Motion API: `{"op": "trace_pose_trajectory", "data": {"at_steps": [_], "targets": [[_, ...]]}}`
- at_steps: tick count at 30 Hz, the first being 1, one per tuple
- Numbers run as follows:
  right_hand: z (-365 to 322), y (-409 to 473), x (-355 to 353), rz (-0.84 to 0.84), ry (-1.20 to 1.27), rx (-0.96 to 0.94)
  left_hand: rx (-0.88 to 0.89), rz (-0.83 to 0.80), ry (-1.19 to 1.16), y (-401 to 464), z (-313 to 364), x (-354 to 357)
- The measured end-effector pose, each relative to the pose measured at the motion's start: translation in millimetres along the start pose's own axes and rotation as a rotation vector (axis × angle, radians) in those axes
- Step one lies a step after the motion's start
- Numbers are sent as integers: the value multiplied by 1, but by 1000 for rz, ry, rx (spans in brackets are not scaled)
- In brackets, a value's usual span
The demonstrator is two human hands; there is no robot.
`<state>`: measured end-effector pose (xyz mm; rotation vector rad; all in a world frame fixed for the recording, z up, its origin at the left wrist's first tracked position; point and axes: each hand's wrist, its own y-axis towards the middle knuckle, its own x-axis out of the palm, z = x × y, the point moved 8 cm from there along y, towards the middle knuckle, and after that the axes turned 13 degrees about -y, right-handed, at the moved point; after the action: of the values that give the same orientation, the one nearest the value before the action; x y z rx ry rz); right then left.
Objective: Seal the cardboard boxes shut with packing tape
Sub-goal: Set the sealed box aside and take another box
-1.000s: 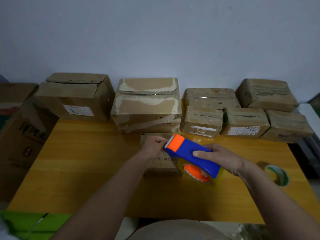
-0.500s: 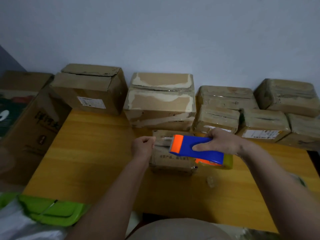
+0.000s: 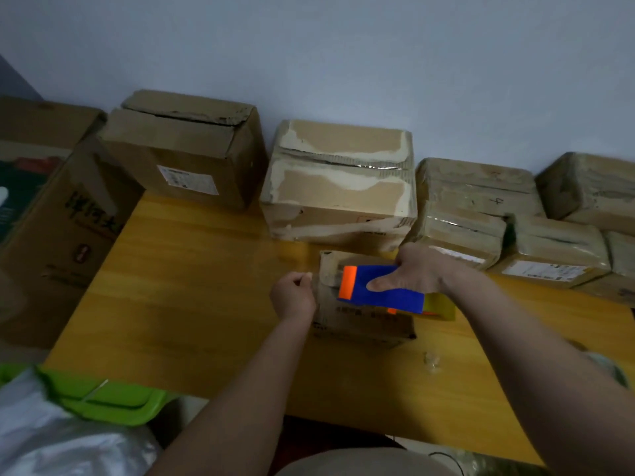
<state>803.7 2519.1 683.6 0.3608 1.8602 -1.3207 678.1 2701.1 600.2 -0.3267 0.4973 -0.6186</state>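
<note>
A small cardboard box [image 3: 364, 321] lies in the middle of the yellow wooden table [image 3: 192, 286]. My right hand [image 3: 415, 269] grips a blue and orange tape dispenser [image 3: 378, 292] held over the top of that box. The yellowish tape roll [image 3: 441, 305] shows at the dispenser's right end. At the box's left edge, my left hand [image 3: 292, 295] pinches what looks like the free end of the clear tape. The tape strip itself is hard to make out.
Several cardboard boxes stand in a row along the wall: a large brown one [image 3: 185, 149], a taped one [image 3: 340, 187] and smaller ones [image 3: 481, 201] to the right. A big carton [image 3: 51, 218] stands left of the table. A green bin [image 3: 103, 396] sits at the near left.
The dispenser and my right hand have moved up over the small box's top. My left hand has shifted to the box's left edge. My view has swung left and closer.
</note>
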Motion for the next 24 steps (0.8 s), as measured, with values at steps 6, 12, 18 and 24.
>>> {"op": "trace_pose_trajectory", "data": {"at_steps": [6, 12, 18, 24], "targets": [[-3, 5, 0, -5, 1, 26, 88, -87, 74, 0, -6, 14], [-4, 7, 0, -10, 12, 32, -228, -67, 274, 3, -35, 14], [0, 10, 1, -47, 57, 18, 605, -392, 197, -41, 6, 29], [8, 9, -3, -66, 192, -31, 873, -692, 1080, -43, -12, 54]]}}
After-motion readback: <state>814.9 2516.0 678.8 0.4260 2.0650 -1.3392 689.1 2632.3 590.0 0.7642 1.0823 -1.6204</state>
